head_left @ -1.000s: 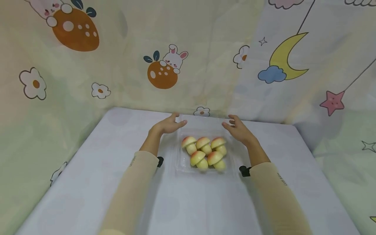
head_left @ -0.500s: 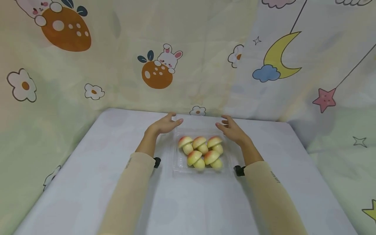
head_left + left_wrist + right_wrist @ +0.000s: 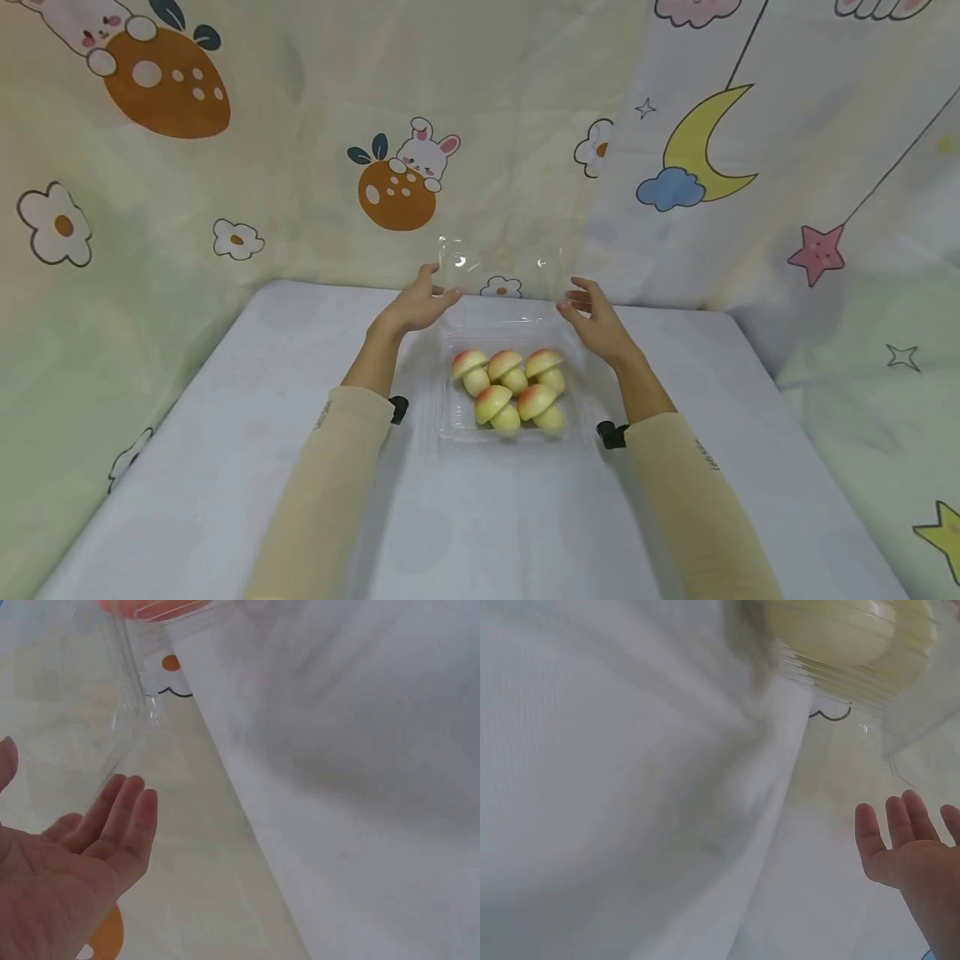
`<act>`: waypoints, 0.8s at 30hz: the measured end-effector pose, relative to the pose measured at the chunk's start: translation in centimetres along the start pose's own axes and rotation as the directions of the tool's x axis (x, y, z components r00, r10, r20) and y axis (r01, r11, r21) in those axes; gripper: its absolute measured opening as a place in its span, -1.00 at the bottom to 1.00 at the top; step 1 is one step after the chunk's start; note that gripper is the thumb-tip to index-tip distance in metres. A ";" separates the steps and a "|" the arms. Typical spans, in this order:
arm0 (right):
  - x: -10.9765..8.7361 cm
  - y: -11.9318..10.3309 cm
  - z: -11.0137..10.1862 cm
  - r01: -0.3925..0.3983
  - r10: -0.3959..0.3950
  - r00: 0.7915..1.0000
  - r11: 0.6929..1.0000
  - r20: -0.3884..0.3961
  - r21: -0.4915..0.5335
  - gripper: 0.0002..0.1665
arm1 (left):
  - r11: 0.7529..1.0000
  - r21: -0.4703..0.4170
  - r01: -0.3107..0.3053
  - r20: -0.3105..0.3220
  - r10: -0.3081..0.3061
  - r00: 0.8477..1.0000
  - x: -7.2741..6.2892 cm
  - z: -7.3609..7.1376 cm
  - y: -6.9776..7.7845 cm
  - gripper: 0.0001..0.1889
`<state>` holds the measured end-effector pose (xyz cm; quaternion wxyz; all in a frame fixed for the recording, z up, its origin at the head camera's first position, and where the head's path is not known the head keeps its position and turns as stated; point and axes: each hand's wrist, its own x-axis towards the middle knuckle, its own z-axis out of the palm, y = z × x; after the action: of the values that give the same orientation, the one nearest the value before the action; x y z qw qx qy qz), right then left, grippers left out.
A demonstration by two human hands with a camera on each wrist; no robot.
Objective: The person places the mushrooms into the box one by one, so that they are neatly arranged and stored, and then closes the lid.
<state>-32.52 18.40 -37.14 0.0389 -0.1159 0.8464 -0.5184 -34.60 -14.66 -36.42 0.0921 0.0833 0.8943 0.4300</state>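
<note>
A clear plastic clamshell box [image 3: 442, 421] stands on the table with its lid [image 3: 498, 267] tilted up at the back. Several mushroom-shaped pieces [image 3: 506, 367], pale yellow with reddish tops, lie inside in two rows. My left hand [image 3: 420, 302] is at the lid's left edge, and in the left wrist view its extended fingertips [image 3: 127, 784] reach the clear plastic. By the right edge is my right hand [image 3: 596, 321], with fingers spread and loosely bent in the right wrist view, just below the lid's edge.
A white cloth covers the table [image 3: 480, 525]. Close behind its far edge hangs a printed curtain [image 3: 300, 167] with rabbits, flowers and a moon, which also runs along both sides.
The lid has swung up from low behind the box and now stands against the curtain. Both hands have risen slightly beside it, while the mushroom-shaped pieces keep their places in the box.
</note>
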 end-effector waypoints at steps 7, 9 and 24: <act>-0.9 -1.7 -0.9 0.098 -0.097 0.994 0.995 -0.052 0.027 -0.23 | 0.993 -0.044 -0.105 -0.204 0.094 0.974 -0.7 -0.5 1.5 -0.12; -0.8 -1.4 -1.2 0.131 -0.128 0.990 0.991 -0.064 0.033 -0.24 | 0.988 -0.025 -0.149 -0.268 0.137 0.954 -1.1 -0.5 1.9 -0.19; -4.4 0.1 -3.8 0.321 -0.322 0.946 0.947 -0.039 -0.013 -0.46 | 0.900 0.137 -0.415 -0.316 0.437 0.842 -7.2 -0.3 2.1 -0.61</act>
<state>-28.93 22.81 -35.72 -0.0636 -0.2419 0.8185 -0.5172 -27.56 -15.21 -33.88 -0.1634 0.2073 0.8688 0.4190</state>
